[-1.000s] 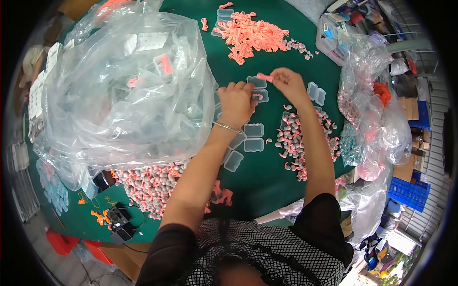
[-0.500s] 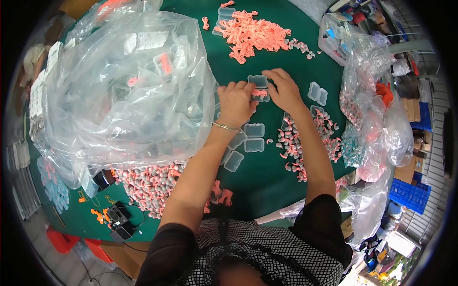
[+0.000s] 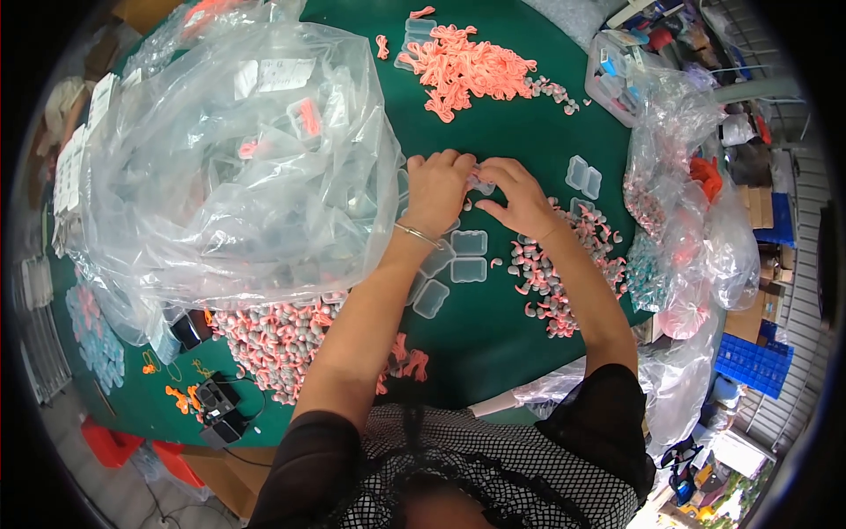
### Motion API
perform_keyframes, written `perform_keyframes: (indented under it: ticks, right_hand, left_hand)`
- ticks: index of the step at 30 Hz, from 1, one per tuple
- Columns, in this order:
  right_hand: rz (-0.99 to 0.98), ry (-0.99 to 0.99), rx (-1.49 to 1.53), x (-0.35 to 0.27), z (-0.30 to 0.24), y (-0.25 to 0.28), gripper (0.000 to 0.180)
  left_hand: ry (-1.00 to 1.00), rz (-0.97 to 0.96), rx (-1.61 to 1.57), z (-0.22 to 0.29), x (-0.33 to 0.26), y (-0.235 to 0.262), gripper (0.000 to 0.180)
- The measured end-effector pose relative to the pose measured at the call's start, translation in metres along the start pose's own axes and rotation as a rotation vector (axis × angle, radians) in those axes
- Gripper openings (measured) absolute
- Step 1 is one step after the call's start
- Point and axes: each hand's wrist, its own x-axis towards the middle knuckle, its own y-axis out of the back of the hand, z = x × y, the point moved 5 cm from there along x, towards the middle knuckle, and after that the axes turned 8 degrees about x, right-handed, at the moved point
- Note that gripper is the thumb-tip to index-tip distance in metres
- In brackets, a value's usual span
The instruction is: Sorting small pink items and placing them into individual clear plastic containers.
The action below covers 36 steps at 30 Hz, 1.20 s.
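Between my hands, over the green table, is a small clear plastic box (image 3: 481, 185) with a pink cord bundle partly visible. My left hand (image 3: 438, 189) has its fingers curled on the box's left side. From the right, the fingers of my right hand (image 3: 518, 203) press on the box, its thumb held lower and apart. My fingers hide most of the box. Just below lie open clear boxes (image 3: 469, 256), some partly under my left forearm. Another open box (image 3: 583, 176) lies right of my right hand. Small grey-and-pink pieces (image 3: 548, 278) are heaped beside my right forearm.
A large clear plastic bag (image 3: 238, 194) of boxes fills the left side. Pink cord bundles (image 3: 471, 70) are piled at the far side. More grey-and-pink pieces (image 3: 273, 344) lie left of my left forearm. A bin (image 3: 612, 75) and filled bags (image 3: 683, 220) line the right edge.
The box's raised lid has come down, and the box now sits mostly under my fingers. My right hand has moved nearer and slightly lower, onto the box. My left hand stays nearly in place.
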Motion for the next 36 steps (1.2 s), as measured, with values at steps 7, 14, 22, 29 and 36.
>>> perform_keyframes:
  ticks: [7,14,22,29,36]
  right_hand:
    - [0.06,-0.094,0.008,-0.005,0.017,-0.007,0.035]
    - [0.047,-0.244,0.5,-0.001,-0.004,0.012,0.025]
    - [0.323,-0.492,0.585,-0.005,0.044,0.02,0.019]
    - [0.419,-0.556,-0.678,-0.014,0.063,0.062,0.041]
    - [0.138,-0.726,-0.6,-0.076,0.115,0.094,0.04]
  left_hand:
    - [-0.019,-0.016,-0.038,0.002,0.005,-0.002,0.022]
    - [0.038,0.078,-0.408,0.015,-0.003,0.047,0.016]
    - [0.295,0.367,0.236,-0.025,-0.014,0.205,0.015]
    - [0.499,0.157,0.727,-0.106,-0.049,0.248,0.025]
    - [0.077,0.242,0.122,-0.005,-0.025,0.181,0.023]
